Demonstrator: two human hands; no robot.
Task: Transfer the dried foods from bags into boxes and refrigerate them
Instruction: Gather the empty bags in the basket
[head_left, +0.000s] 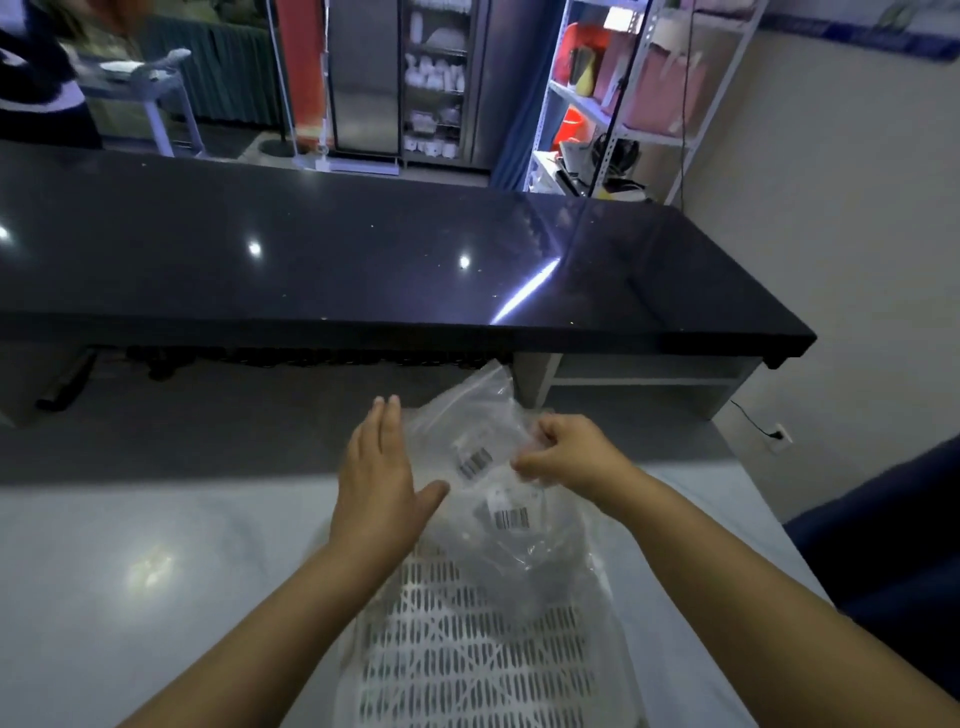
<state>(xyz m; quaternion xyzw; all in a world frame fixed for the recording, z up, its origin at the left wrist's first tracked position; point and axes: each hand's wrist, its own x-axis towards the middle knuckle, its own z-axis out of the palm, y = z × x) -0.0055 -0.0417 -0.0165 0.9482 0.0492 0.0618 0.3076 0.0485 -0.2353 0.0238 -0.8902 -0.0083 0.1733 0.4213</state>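
While the left hand (376, 480) rests flat and wide on the clear bag (470, 415), the right hand (566, 454) pinches it.

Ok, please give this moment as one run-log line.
phase: handling bags | left hand: open, at left side of clear bags | right hand: pinching clear bags | beneath: white slotted basket | surface: light countertop

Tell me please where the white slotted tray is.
The white slotted tray lies bottom centre of the head view on the pale counter, partly under the clear bags.
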